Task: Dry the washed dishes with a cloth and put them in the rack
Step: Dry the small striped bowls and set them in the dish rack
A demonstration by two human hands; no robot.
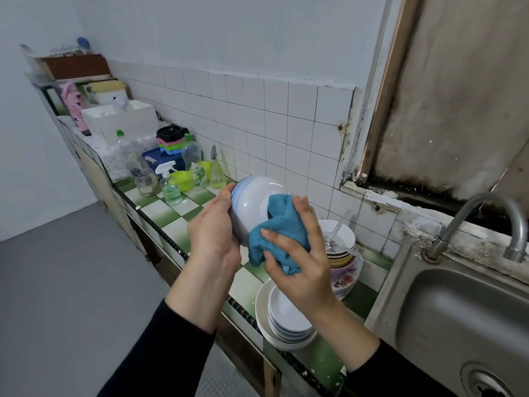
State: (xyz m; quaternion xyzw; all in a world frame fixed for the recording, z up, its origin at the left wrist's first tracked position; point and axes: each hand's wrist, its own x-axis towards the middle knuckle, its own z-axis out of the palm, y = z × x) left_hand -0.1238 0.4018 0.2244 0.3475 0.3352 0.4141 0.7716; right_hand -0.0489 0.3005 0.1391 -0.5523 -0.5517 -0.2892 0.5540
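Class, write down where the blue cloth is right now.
In the head view, centre frame, the blue cloth is gripped by the right hand against the white bowl held by the left hand.

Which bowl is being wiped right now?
The blue-banded white bowl, gripped by the left hand, while the right hand holds a blue cloth against it; the other bowls sit stacked on the counter.

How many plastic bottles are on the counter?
4, clustered left of the bowl: clear bottle with green cap, spray bottle in front, tall green-labelled bottle, yellow bottle by the wall. More may be hidden.
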